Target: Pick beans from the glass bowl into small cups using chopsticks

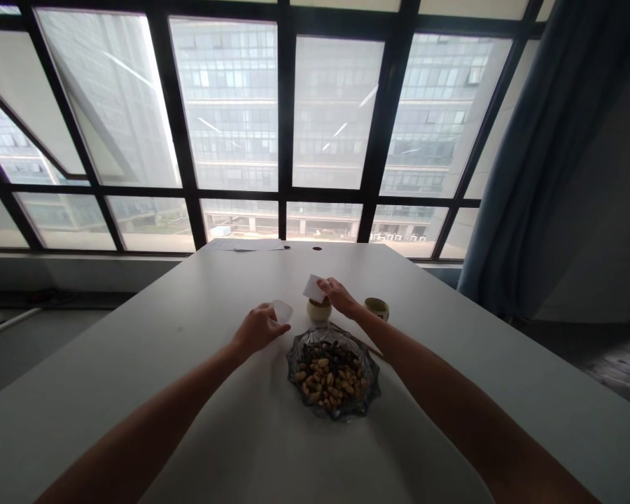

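My left hand (pixel 256 327) is closed around a small translucent plastic cup (pixel 281 310), held at the left of the group of things. In my right hand (pixel 338 295) is a small white container (pixel 313 288), tilted above a round cream-coloured pot (pixel 319 311). Whether anything falls from it I cannot tell. Nearer to me, between my forearms, stands a scalloped glass bowl (pixel 368 400). Peanuts (pixel 330 381) fill its near part and dark seeds (pixel 332 352) its far part. A thin wooden stick (pixel 366 345) lies behind the bowl, partly hidden by my right forearm.
A green mug (pixel 376 306) stands right of my right wrist. Sheets of paper (pixel 246 244) lie at the far end of the white table (pixel 210 287), near two dark round holes. Large framed windows rise behind it, with a blue curtain (pixel 525 161) at the right.
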Action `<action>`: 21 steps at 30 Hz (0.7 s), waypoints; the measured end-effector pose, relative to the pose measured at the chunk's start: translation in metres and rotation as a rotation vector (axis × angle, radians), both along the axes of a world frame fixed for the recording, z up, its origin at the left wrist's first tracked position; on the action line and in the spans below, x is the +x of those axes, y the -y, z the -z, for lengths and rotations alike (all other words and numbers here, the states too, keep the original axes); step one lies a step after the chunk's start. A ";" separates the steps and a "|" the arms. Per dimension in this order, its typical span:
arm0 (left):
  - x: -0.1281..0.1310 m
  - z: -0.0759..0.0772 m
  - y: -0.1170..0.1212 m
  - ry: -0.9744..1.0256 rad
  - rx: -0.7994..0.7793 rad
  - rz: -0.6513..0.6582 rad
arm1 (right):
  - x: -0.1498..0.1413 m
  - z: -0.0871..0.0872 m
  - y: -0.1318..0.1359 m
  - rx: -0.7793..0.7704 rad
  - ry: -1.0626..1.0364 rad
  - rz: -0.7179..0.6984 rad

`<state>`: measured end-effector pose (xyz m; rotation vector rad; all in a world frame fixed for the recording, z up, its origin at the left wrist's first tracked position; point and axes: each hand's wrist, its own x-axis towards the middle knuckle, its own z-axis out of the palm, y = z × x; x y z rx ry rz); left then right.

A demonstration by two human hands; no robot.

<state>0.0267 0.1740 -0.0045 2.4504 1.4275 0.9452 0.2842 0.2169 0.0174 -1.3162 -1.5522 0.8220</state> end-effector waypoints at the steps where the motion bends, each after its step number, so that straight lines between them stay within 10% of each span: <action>1: -0.007 0.000 0.001 0.004 0.015 -0.002 | -0.005 0.000 0.001 -0.019 -0.030 -0.024; 9: -0.066 -0.005 0.007 -0.105 -0.035 -0.182 | -0.052 -0.020 0.020 -0.246 -0.212 -0.392; 14: -0.095 -0.009 0.015 -0.098 -0.070 -0.270 | -0.061 -0.032 0.017 -0.174 0.091 -0.252; 21: -0.056 -0.015 0.038 -0.216 0.070 0.157 | -0.061 -0.016 0.012 0.113 0.635 -0.115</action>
